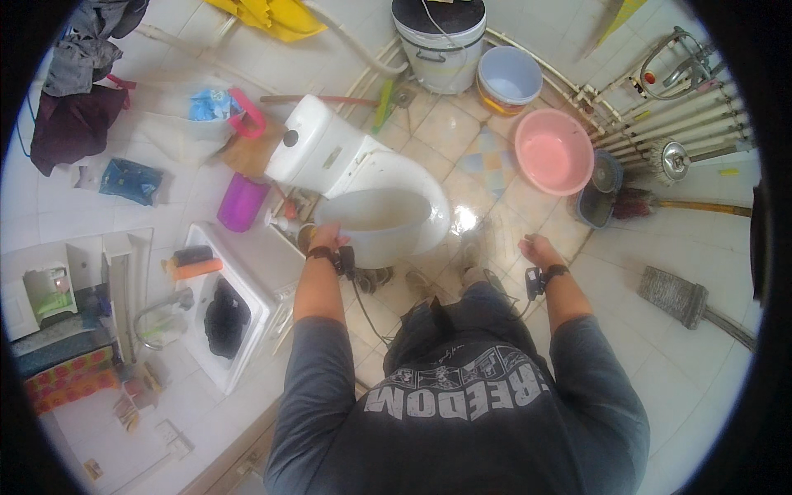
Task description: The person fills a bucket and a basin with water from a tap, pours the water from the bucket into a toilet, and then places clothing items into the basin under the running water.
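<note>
My left hand (328, 238) grips the rim of a translucent whitish plastic basin (387, 244) at its left side. Cloudy, dull-coloured contents show inside the basin. It overlaps the front of a white ceramic toilet (411, 176) and hides part of the bowl; whether the two touch is unclear. To the right, my right hand (538, 249) hangs above the tiled floor (495, 226), apart from the basin. Its fingers look partly curled, and I see nothing held in it. Both wrists wear dark straps with small cabled devices.
A pink basin (554, 151), white-and-orange bucket (509, 80) and large lidded bucket (442, 52) stand ahead. A washbasin (263, 309) is left. Brushes (671, 294) and pipes line the right wall. The floor shines as if wet near my feet.
</note>
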A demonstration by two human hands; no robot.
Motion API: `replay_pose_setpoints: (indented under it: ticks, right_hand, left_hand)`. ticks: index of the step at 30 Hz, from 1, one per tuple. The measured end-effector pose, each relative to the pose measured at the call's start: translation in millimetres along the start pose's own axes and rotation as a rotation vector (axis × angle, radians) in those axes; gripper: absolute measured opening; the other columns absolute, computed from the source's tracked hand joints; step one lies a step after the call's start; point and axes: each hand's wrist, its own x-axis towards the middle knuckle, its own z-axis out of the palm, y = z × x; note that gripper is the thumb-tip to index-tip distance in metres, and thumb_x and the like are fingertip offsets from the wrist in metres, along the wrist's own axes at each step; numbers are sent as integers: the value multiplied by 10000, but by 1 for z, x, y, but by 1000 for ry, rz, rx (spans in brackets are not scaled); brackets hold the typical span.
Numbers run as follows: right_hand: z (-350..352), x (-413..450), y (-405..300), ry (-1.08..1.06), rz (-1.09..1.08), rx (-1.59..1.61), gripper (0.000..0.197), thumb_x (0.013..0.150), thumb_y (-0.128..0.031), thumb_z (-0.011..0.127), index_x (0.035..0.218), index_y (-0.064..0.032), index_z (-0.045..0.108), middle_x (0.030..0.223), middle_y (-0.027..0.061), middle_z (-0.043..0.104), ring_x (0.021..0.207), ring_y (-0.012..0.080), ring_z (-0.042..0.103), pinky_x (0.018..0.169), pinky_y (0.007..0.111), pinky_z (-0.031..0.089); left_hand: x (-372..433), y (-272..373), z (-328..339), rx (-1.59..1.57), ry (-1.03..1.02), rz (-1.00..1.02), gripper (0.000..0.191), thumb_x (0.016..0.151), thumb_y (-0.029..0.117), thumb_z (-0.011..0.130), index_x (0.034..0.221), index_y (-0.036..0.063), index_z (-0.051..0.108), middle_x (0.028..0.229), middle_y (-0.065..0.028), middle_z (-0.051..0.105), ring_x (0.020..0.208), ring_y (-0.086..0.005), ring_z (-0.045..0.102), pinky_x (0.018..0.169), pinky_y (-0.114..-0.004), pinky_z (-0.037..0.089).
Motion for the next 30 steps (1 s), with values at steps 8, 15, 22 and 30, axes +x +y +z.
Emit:
replay_pose_setpoints:
  ticks: [8, 15, 22, 30]
  right_hand:
    - [26, 11, -6, -106, 45, 49, 244, 852, -164, 459, 1049, -24, 485, 896, 125, 570, 788, 222, 582, 662, 298, 487]
    - [-25, 2, 2, -83, -199, -182, 262, 852, -163, 460, 1065, -11, 478, 904, 132, 569, 809, 233, 585, 678, 304, 490]
    - [-8, 8, -16, -124, -74, -33, 273, 853, -164, 453, 1078, -11, 476, 912, 120, 573, 822, 218, 583, 683, 301, 485]
    - [-11, -3, -25, -63, -127, -82, 234, 833, -114, 498, 981, 67, 507, 831, 144, 564, 735, 209, 565, 656, 273, 487]
  left_hand:
    - [58, -6, -98, 385, -89, 346, 321, 780, 127, 592, 1069, 9, 516, 938, -117, 581, 702, -230, 582, 560, -325, 519]
    - [26, 55, 5, 179, -1, 165, 231, 788, 78, 529, 976, -56, 523, 844, -126, 572, 625, -251, 591, 505, -328, 532]
    - [38, 51, -54, 506, 144, 222, 173, 767, 20, 476, 922, -41, 523, 759, -141, 560, 575, -237, 571, 427, -320, 511]
    - [-26, 68, -15, 213, 263, 92, 192, 753, -14, 463, 922, -83, 523, 726, -156, 568, 574, -214, 590, 428, -307, 479]
